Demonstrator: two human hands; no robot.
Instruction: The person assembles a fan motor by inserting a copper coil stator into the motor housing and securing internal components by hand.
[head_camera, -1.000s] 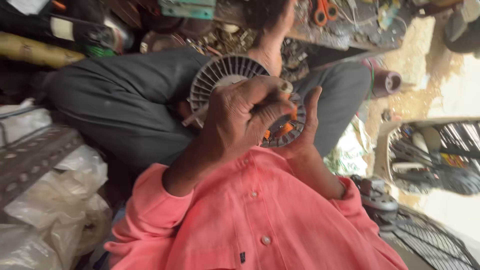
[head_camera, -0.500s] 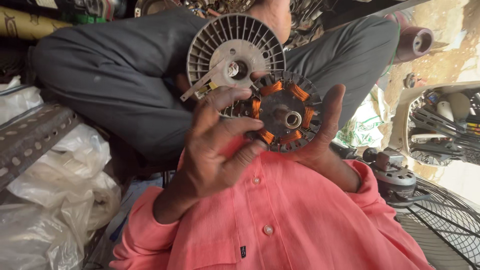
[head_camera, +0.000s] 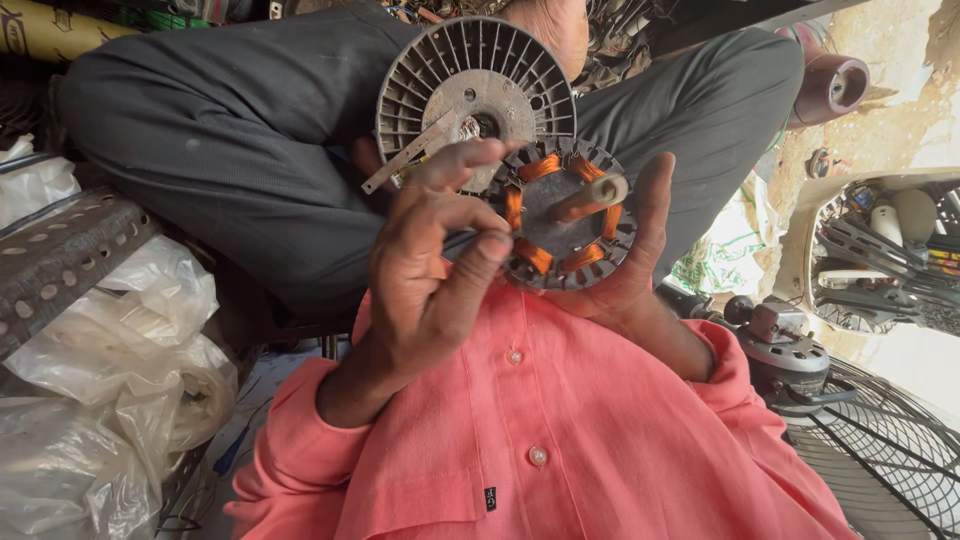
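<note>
The person wears a coral-pink shirt (head_camera: 560, 440) with long sleeves, the cuffs loose at the wrists. Small round buttons of the same pink (head_camera: 537, 456) run down the front placket, and a tiny dark tag (head_camera: 490, 497) sits beside it. The trousers (head_camera: 230, 150) are dark grey. Both hands are bare, without rings or gloves.

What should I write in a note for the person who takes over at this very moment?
Left hand: thumb and forefinger pinch the stator at its left rim.
Right hand: cradles the stator from behind, thumb up beside it.
Finned cover: behind the stator, above the lap; which fingers hold it is hidden.
Done: the two parts are apart, copper coils and shaft exposed.
Left: they are not joined.
</note>
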